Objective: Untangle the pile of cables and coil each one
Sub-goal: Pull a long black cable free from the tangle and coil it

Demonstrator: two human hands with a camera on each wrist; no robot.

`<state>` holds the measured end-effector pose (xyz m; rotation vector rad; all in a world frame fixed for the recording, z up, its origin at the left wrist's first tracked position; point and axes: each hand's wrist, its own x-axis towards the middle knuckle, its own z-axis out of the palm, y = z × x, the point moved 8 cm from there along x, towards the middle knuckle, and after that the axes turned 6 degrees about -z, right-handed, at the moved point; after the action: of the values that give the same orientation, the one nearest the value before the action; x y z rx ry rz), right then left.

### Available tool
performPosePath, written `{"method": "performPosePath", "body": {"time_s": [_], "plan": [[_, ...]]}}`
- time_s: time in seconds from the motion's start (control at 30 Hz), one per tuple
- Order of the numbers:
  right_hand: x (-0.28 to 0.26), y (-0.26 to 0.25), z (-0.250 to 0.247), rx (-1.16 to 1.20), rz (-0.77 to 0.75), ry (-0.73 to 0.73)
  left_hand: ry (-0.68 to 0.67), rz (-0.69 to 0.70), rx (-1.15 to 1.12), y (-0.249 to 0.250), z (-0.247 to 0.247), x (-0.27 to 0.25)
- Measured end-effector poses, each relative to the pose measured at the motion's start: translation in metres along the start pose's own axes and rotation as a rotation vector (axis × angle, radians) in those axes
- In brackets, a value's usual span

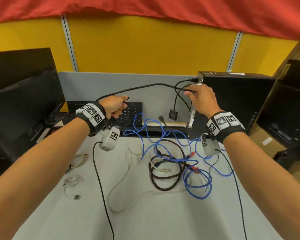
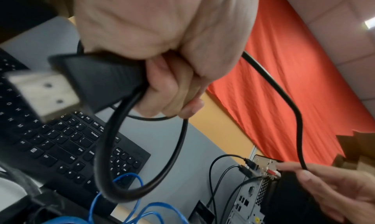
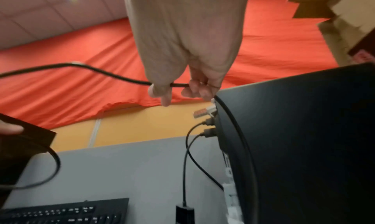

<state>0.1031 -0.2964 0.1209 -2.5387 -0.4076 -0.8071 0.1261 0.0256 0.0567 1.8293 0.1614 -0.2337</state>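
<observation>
We take the black computer tower (image 1: 235, 101) as landmark. The black cable (image 1: 145, 86) hangs in the air as a taut-ish span running sideways, from just in front of the tower's rear corner out to its left, above the keyboard (image 1: 133, 115).

Left hand (image 1: 113, 106): clenched around the cable's connector end. In the left wrist view the fist holds the black plug (image 2: 101, 81) with its metal tip pointing away from the tower, plus one finished loop (image 2: 142, 147) hanging below the fingers.

Right hand (image 1: 202, 99): thumb and fingers pinch the same cable right beside the tower's top rear corner; the right wrist view shows the cable (image 3: 113, 74) entering the pinch from the left and passing on behind the fingers toward the tower's edge.

Key relation: the cable's long axis lies left-right between the two grips, and the free length leads away from the left fist toward the tower. We judge the right hand is the feeding hand and the left the collecting hand; the next loop needs the right hand to travel away from the tower toward the fist.

The remaining pile, blue cable (image 1: 164, 148), dark braided cable (image 1: 168, 172) and white cable (image 1: 121, 186), lies on the desk (image 1: 145, 222) in front of the tower, to its left, still intertwined.
</observation>
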Motion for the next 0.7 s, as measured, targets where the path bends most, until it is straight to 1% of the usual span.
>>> {"method": "performPosePath", "body": {"time_s": [0.07, 0.13, 0.17, 0.23, 0.3, 0.37, 0.4, 0.47, 0.53, 0.57, 0.63, 0.7], "plan": [[0.009, -0.01, -0.001, -0.077, -0.093, -0.051, -0.034, -0.035, 0.081, -0.006, 0.007, 0.009], [0.017, -0.015, -0.003, -0.15, -0.124, -0.079, -0.096, -0.086, 0.169, -0.015, 0.016, 0.014], [0.022, -0.015, -0.003, -0.186, -0.131, -0.101, -0.13, -0.105, 0.212, -0.019, 0.019, 0.016], [0.028, -0.012, -0.008, -0.214, -0.102, -0.099, -0.177, -0.124, 0.294, -0.024, 0.026, 0.017], [0.032, -0.01, -0.009, -0.223, -0.086, -0.108, -0.204, -0.114, 0.328, -0.024, 0.03, 0.016], [0.034, -0.01, 0.0, -0.226, -0.104, -0.142, -0.232, -0.089, 0.33, -0.021, 0.036, 0.019], [0.035, -0.011, 0.005, -0.228, -0.118, -0.125, -0.251, -0.07, 0.316, -0.017, 0.041, 0.024], [0.039, -0.01, 0.014, -0.233, -0.141, -0.029, -0.294, -0.05, 0.261, -0.01, 0.053, 0.033], [0.044, -0.001, 0.031, -0.15, -0.117, 0.021, -0.319, -0.049, 0.203, 0.0, 0.067, 0.044], [0.048, 0.005, 0.043, -0.079, -0.083, -0.006, -0.319, -0.039, 0.184, 0.008, 0.073, 0.049], [0.052, 0.013, 0.064, 0.057, -0.021, -0.105, -0.324, -0.02, 0.174, 0.022, 0.085, 0.053], [0.053, 0.013, 0.066, 0.144, -0.015, -0.121, -0.321, 0.002, 0.157, 0.034, 0.094, 0.049]]}}
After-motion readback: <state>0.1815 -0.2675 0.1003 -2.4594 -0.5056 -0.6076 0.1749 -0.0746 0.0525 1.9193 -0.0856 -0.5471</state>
